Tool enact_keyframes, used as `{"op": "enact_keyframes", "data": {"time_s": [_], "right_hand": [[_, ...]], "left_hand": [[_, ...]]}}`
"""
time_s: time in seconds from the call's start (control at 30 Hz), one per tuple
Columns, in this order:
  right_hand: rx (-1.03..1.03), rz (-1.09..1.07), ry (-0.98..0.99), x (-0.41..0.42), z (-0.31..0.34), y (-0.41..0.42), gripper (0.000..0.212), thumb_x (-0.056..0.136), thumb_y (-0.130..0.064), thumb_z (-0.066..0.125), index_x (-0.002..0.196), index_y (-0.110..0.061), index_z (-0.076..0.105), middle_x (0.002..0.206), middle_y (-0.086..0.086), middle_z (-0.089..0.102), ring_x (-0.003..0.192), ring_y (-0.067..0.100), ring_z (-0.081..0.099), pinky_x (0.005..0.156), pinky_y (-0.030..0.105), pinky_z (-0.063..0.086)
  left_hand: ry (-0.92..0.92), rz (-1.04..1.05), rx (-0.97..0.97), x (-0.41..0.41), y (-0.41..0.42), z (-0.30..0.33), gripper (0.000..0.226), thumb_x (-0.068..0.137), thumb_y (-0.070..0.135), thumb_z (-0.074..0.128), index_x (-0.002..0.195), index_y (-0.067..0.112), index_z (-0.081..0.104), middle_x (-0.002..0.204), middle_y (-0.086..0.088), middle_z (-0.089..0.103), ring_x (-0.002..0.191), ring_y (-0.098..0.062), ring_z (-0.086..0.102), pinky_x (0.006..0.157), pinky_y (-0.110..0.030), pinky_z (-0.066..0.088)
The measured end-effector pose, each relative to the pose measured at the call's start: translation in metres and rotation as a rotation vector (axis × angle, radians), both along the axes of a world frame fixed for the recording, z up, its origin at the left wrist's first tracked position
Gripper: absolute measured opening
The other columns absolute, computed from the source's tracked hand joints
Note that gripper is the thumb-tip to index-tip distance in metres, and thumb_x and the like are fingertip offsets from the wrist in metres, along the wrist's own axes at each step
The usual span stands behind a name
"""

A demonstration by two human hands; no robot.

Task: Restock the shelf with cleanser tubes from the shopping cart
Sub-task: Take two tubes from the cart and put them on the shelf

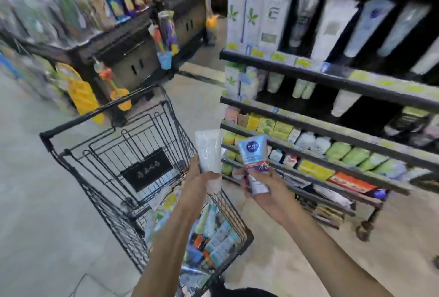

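My left hand (pixel 197 178) grips a white cleanser tube (pixel 209 151) by its lower part and holds it upright above the cart. To its right, my right hand (pixel 263 189) holds a light-blue tube with a dark round logo and a red band (pixel 254 154), cap end down in my fingers. Both tubes hang in front of the lower shelves (pixel 332 130) of the black rack on the right. Below my arms, the black wire shopping cart (pixel 114 154) carries several more tubes (pixel 218 237) lying in its basket.
The rack's upper shelves carry tall white boxes and tubes (pixel 268 11); lower ones hold green, yellow and white packs. Across the aisle at the left stands another display with hanging goods (pixel 114 83). Tiled floor (pixel 35 201) lies to the cart's left.
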State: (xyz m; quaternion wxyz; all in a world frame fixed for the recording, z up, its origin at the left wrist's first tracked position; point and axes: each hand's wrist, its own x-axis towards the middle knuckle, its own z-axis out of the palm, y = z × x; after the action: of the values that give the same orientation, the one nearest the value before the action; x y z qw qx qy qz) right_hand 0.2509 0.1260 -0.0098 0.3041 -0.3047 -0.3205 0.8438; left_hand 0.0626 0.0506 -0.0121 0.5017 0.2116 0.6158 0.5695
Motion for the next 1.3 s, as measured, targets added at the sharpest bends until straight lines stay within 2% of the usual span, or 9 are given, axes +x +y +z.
{"op": "enact_keyframes", "data": {"time_s": [0.13,0.23,0.4,0.53,0.67,0.8,0.93,1.1,1.3], "right_hand": [[0.070,-0.148,-0.024,0.064,0.027,-0.010,0.034,0.092,-0.008,0.065,0.125,-0.005,0.060,0.117,0.023,0.072,0.069,0.027,0.064,0.056,0.033,0.046],[0.087,-0.275,-0.051,0.116,0.042,-0.025,0.035,0.087,-0.009,0.070,0.122,-0.008,0.064,0.101,0.014,0.072,0.070,0.024,0.064,0.053,0.030,0.050],[0.156,-0.405,-0.148,0.196,0.058,-0.051,0.041,0.080,-0.013,0.081,0.120,-0.011,0.069,0.098,0.005,0.077,0.080,0.017,0.072,0.072,0.032,0.054],[0.178,-0.480,-0.239,0.246,0.061,-0.065,0.050,0.083,-0.014,0.079,0.130,-0.007,0.064,0.109,0.012,0.075,0.083,0.023,0.073,0.057,0.027,0.056],[0.146,-0.525,-0.201,0.286,0.059,-0.068,0.038,0.092,-0.004,0.069,0.129,-0.005,0.061,0.118,0.025,0.071,0.091,0.036,0.073,0.047,0.029,0.056],[0.172,-0.520,-0.196,0.310,0.054,-0.059,0.058,0.079,-0.011,0.085,0.129,-0.006,0.057,0.121,0.029,0.069,0.114,0.052,0.065,0.064,0.042,0.063],[0.245,-0.494,-0.234,0.324,0.058,-0.043,0.111,0.036,-0.029,0.105,0.134,-0.010,0.056,0.121,0.019,0.072,0.113,0.037,0.070,0.100,0.052,0.052],[0.235,-0.510,-0.236,0.324,0.063,-0.014,0.072,0.067,0.000,0.084,0.133,-0.008,0.057,0.121,0.018,0.072,0.109,0.035,0.072,0.106,0.054,0.050],[0.252,-0.505,-0.312,0.316,0.049,0.041,0.070,0.073,0.002,0.082,0.136,-0.009,0.055,0.122,0.016,0.073,0.110,0.034,0.072,0.110,0.056,0.047]], "left_hand": [[-0.019,-0.063,0.087,0.048,0.015,0.016,0.074,0.070,-0.005,0.078,0.132,0.026,0.054,0.122,0.000,0.073,0.115,-0.027,0.068,0.099,-0.058,0.051],[0.000,-0.122,0.145,0.097,0.015,0.032,0.065,0.080,-0.015,0.072,0.129,0.024,0.054,0.115,0.002,0.075,0.109,-0.023,0.070,0.091,-0.047,0.057],[0.070,-0.207,0.158,0.168,0.012,0.048,0.065,0.078,-0.008,0.079,0.128,0.023,0.052,0.122,-0.004,0.072,0.110,-0.025,0.070,0.082,-0.044,0.059],[0.102,-0.267,0.176,0.214,0.006,0.056,0.065,0.081,-0.005,0.080,0.128,0.029,0.051,0.117,0.005,0.074,0.104,-0.014,0.072,0.076,-0.033,0.058],[0.119,-0.294,0.194,0.252,0.009,0.065,0.071,0.078,-0.005,0.082,0.134,0.025,0.051,0.117,0.005,0.075,0.109,-0.015,0.071,0.092,-0.043,0.059],[0.140,-0.310,0.193,0.279,0.016,0.071,0.079,0.078,0.003,0.086,0.141,0.028,0.044,0.125,-0.002,0.070,0.113,-0.020,0.069,0.093,-0.047,0.059],[0.171,-0.311,0.206,0.295,0.030,0.077,0.079,0.078,0.004,0.087,0.138,0.030,0.043,0.124,-0.002,0.070,0.114,-0.017,0.068,0.086,-0.035,0.060],[0.230,-0.335,0.182,0.297,0.060,0.076,0.085,0.077,0.010,0.088,0.141,0.036,0.040,0.125,0.004,0.070,0.114,-0.013,0.067,0.090,-0.038,0.060],[0.218,-0.348,0.142,0.282,0.115,0.057,0.077,0.078,0.011,0.088,0.133,0.040,0.043,0.129,0.006,0.068,0.116,-0.012,0.066,0.098,-0.047,0.058]]}}
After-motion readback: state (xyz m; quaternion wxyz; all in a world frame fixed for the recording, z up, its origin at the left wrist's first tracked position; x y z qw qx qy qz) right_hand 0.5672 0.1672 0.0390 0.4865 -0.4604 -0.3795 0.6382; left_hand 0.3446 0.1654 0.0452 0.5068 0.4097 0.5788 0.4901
